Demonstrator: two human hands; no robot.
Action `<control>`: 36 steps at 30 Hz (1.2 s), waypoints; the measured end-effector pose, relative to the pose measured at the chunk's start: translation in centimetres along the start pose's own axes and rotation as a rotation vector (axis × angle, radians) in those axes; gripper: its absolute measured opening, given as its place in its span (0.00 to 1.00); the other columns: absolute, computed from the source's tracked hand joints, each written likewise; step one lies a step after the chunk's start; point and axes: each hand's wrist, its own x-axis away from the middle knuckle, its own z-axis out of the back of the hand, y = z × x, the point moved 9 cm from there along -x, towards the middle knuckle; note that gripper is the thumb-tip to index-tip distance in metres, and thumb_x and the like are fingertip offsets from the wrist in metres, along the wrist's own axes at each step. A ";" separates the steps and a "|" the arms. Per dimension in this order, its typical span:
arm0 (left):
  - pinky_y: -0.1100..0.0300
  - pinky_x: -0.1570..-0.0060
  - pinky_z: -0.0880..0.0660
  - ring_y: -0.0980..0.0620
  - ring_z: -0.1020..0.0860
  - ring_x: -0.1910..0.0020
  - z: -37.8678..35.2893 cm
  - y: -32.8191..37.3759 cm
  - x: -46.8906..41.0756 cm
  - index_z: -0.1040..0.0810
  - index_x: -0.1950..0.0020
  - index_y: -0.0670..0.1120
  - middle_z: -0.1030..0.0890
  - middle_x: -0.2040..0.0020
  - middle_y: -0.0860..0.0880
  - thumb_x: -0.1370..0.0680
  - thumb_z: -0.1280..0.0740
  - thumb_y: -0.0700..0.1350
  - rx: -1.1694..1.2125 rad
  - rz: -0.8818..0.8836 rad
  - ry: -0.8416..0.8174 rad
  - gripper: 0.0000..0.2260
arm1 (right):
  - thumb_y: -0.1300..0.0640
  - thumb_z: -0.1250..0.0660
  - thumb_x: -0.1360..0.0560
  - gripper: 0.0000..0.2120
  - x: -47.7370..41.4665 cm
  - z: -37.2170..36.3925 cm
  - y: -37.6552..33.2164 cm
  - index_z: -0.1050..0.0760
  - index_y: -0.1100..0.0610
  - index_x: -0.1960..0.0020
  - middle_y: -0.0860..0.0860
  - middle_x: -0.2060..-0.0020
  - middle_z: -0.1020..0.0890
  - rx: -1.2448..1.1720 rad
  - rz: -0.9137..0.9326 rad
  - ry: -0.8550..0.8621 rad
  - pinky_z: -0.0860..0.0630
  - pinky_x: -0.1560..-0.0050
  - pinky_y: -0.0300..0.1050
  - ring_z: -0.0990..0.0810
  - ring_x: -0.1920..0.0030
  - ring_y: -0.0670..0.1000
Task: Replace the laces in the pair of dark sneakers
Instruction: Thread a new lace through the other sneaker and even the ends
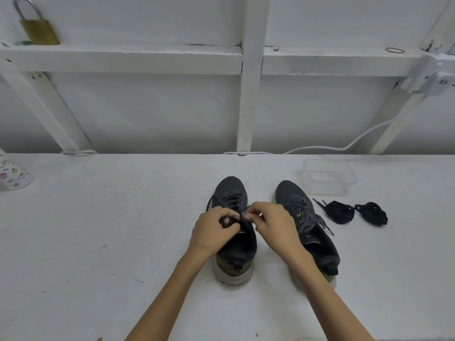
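Note:
Two dark sneakers stand side by side on the white table, toes pointing away from me. Over the tongue of the left sneaker (230, 190), my left hand (213, 228) pinches a loop of its dark lace (209, 201). My right hand (272, 223) pinches the other strand of that lace just beside it. The right sneaker (294, 195) sits untouched, its grey lace tied. Two bundles of black spare laces (341, 211) (373, 214) lie to its right.
A clear plastic container (327, 177) stands behind the spare laces. A patterned glass (12, 174) sits at the table's left edge. A white cable (344, 147) runs along the back wall. A brass padlock (39, 29) rests on the wall ledge.

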 end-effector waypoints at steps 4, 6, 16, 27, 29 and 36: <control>0.60 0.61 0.28 0.56 0.25 0.59 0.2 0.8 0.1 0.17 0.52 0.60 0.25 0.62 0.55 0.26 0.29 0.57 -0.147 -0.056 0.042 0.05 | 0.43 0.29 0.28 0.07 0.0 -0.2 0.9 0.19 0.45 0.59 0.42 0.62 0.16 -0.238 -0.063 -0.055 0.21 0.56 0.46 0.18 0.63 0.43; 0.58 0.61 0.27 0.56 0.25 0.60 0.3 1.0 0.1 0.17 0.56 0.58 0.24 0.62 0.55 0.26 0.29 0.56 -0.103 -0.085 0.065 0.04 | 0.44 0.27 0.30 0.07 0.1 -0.1 1.0 0.19 0.46 0.57 0.44 0.63 0.17 -0.312 -0.071 -0.062 0.20 0.60 0.47 0.18 0.63 0.44; 0.63 0.62 0.30 0.59 0.29 0.68 2.4 0.2 -0.2 0.18 0.62 0.48 0.26 0.70 0.58 0.27 0.27 0.43 0.247 -0.048 0.059 0.04 | 0.54 0.32 0.24 0.10 0.4 0.2 -1.9 0.21 0.42 0.45 0.42 0.51 0.25 -0.089 0.105 -0.017 0.27 0.56 0.40 0.26 0.51 0.43; 0.71 0.68 0.34 0.62 0.30 0.71 3.7 -2.1 0.4 0.17 0.50 0.49 0.25 0.68 0.62 0.17 0.40 0.46 0.262 0.040 -0.050 0.12 | 0.53 0.32 0.23 0.08 -0.9 -1.1 -3.4 0.16 0.53 0.48 0.45 0.53 0.28 0.065 0.108 -0.069 0.36 0.60 0.40 0.30 0.48 0.47; 0.71 0.62 0.31 0.63 0.28 0.68 3.7 -2.3 0.3 0.16 0.48 0.52 0.25 0.60 0.56 0.19 0.36 0.45 0.215 0.000 -0.061 0.09 | 0.52 0.31 0.24 0.09 -1.1 -1.7 -3.3 0.16 0.52 0.47 0.45 0.55 0.31 0.047 0.083 -0.078 0.37 0.62 0.38 0.32 0.51 0.45; 0.70 0.65 0.29 0.56 0.20 0.68 3.8 -2.7 -0.1 0.18 0.57 0.50 0.18 0.63 0.53 0.28 0.25 0.41 0.225 0.018 0.012 0.05 | 0.56 0.28 0.26 0.04 -0.8 -2.4 -2.0 0.14 0.53 0.54 0.43 0.61 0.28 -0.260 0.014 -0.093 0.31 0.58 0.38 0.27 0.58 0.42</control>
